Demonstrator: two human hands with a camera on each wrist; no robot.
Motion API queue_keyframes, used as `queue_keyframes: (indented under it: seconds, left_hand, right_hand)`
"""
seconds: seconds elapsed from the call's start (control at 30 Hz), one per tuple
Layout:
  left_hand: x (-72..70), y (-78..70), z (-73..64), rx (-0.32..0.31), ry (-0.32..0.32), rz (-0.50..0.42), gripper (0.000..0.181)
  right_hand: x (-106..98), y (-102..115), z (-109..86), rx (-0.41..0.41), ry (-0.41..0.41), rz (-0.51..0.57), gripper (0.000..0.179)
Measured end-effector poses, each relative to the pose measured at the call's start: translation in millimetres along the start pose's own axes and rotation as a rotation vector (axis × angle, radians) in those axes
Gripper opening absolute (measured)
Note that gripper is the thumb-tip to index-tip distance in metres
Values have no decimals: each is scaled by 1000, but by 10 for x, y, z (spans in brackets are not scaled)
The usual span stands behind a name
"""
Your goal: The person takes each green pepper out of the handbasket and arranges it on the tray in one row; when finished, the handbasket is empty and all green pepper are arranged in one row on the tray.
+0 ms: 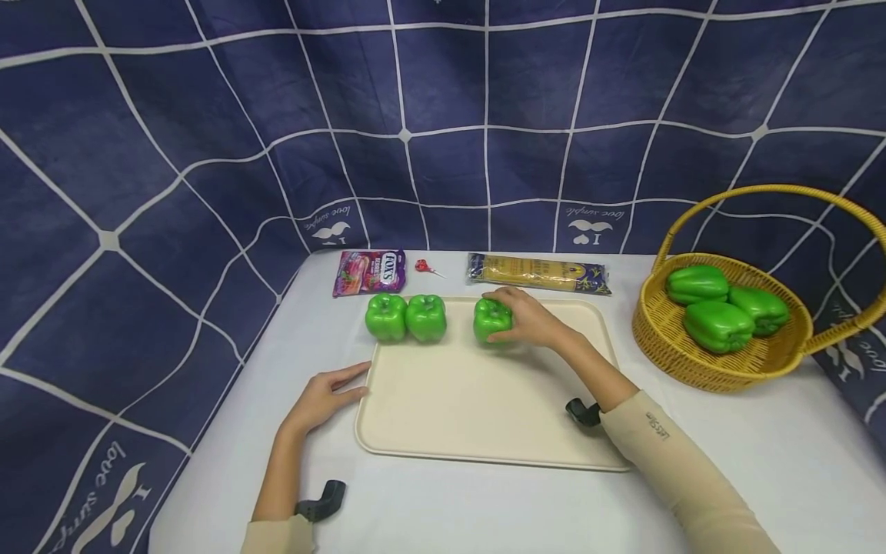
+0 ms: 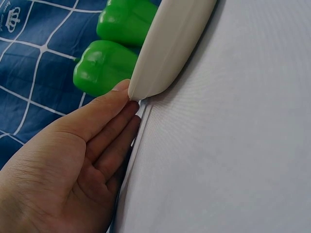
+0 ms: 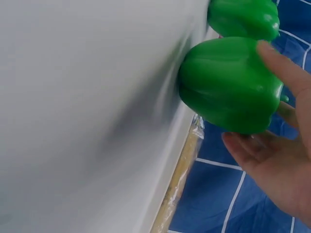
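Note:
My right hand [image 1: 529,319] holds a green bell pepper [image 1: 489,326] over the far part of a beige tray [image 1: 477,400]. In the right wrist view, the thumb lies on one side of this pepper [image 3: 228,82] and the fingers on the other. Two more green bell peppers [image 1: 386,317] stand side by side at the tray's far left corner. At the tray's left rim is my left hand [image 1: 321,398], its fingers fairly straight. The left wrist view has the thumb [image 2: 107,107] touching the tray rim [image 2: 170,48].
A yellow wicker basket [image 1: 720,378] with a tall handle stands at the right, with 3 green bell peppers inside. Behind the tray lie a purple Fox's candy bag [image 1: 370,272], a red lollipop [image 1: 424,266] and a pack of spaghetti [image 1: 538,274]. Blue checked cloth [image 1: 443,100] hangs behind the table.

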State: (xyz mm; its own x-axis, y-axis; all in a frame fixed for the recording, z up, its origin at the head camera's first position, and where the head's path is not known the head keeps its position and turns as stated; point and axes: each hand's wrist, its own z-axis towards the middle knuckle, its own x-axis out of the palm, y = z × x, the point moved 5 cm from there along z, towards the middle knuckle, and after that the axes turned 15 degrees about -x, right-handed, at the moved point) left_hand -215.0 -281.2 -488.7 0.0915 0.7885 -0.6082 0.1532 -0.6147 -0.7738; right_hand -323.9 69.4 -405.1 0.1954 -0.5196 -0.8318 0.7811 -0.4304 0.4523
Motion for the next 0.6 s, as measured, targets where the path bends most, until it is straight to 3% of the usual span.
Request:
queue_keyframes:
  seconds: [0.13, 0.37, 0.6]
  left_hand:
    - [-7, -9, -1, 0, 3, -4, 51]
    - [-20, 0, 5, -9, -2, -7, 51]
    - [3, 11, 9, -9, -4, -2, 52]
  right_hand:
    - [39, -4, 9, 13, 36, -4, 82]
    - [110, -4, 137, 17, -15, 53, 86]
    - [197, 6, 222, 25, -17, 78, 83]
